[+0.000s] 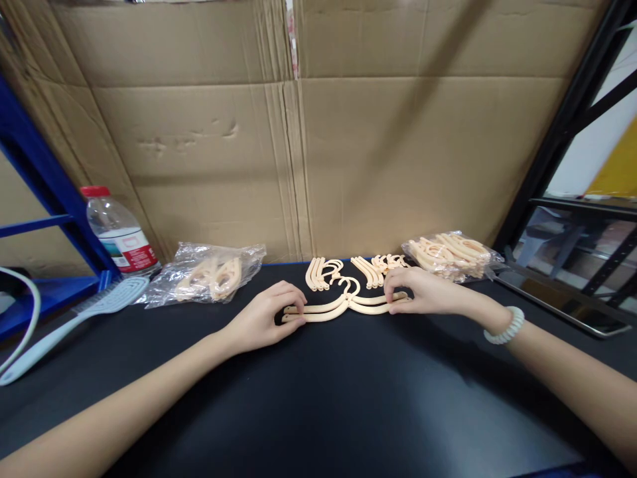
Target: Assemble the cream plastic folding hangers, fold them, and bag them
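Two beige plastic folding hangers [326,316] lie one in front of the other on the black table, arms spread out and hooks pointing away from me. My left hand [269,313] pinches their left ends between thumb and fingers. At the right ends, my right hand [423,292] has its thumb and fingers closed on the arms in the same way. Behind them is a row of folded beige hanger pieces [318,273] with hooks. A second row of similar pieces [367,272] sits to its right, partly behind my right hand.
A clear bag of beige hangers [209,275] lies at left, another bag [452,255] at right. Further left are a pale blue hairbrush [112,299] and a red-capped bottle [122,232]. A dark phone-like slab [562,302] rests at right. Cardboard [373,146] walls the back.
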`<act>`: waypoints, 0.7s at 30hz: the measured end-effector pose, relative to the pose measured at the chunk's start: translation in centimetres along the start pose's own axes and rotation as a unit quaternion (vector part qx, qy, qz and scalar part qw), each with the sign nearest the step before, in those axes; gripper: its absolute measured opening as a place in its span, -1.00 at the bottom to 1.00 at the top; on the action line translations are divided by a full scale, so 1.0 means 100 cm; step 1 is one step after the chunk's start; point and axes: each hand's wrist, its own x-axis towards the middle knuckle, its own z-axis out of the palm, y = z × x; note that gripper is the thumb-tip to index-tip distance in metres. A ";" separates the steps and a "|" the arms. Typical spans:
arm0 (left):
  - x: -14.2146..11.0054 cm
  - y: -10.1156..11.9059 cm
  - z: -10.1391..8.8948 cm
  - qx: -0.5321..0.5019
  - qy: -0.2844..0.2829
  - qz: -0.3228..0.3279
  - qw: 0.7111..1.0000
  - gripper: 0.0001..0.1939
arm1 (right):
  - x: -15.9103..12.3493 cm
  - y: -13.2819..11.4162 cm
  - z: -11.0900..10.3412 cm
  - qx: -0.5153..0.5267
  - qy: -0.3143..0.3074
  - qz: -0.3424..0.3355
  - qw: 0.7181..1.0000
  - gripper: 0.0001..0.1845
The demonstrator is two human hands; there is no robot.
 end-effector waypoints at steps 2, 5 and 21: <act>-0.001 -0.001 0.003 -0.006 -0.005 -0.012 1.000 -0.96 | 0.001 -0.001 0.001 0.007 -0.003 0.017 1.000 -0.91; -0.002 -0.003 0.007 -0.013 -0.007 -0.029 0.999 -0.93 | 0.001 -0.002 0.003 0.021 -0.011 0.036 0.999 -0.88; -0.004 0.006 0.010 0.023 -0.008 -0.022 0.999 -0.85 | 0.002 -0.044 -0.009 -0.002 0.115 -0.053 0.992 -0.88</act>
